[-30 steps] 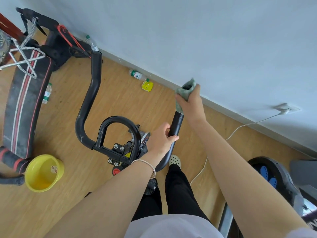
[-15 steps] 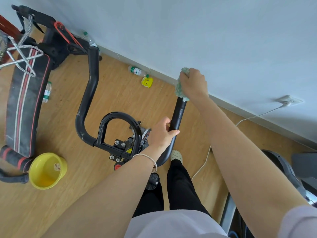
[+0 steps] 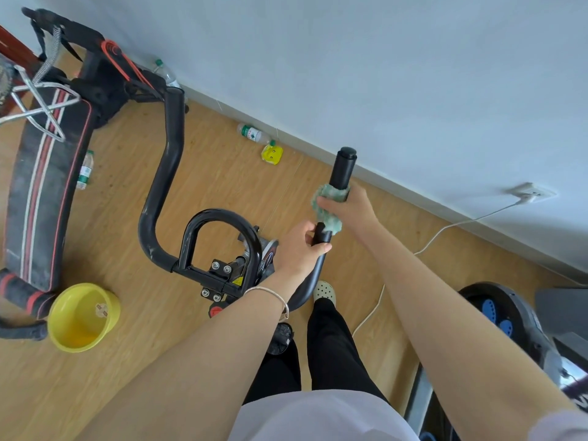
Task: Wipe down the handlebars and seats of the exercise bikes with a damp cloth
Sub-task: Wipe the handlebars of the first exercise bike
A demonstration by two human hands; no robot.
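- Wrapping my right hand (image 3: 350, 208) around the damp cloth (image 3: 327, 206), I clamp it on the right handlebar (image 3: 342, 168), mid-grip.
- Just below, my left hand (image 3: 299, 249) closes on the same bar, bracing it.
- I judge the cloth soft and light, the bar stiff; squeeze all round.
- A second ago the cloth capped the bar's tip; now the tip shows bare above my fist.
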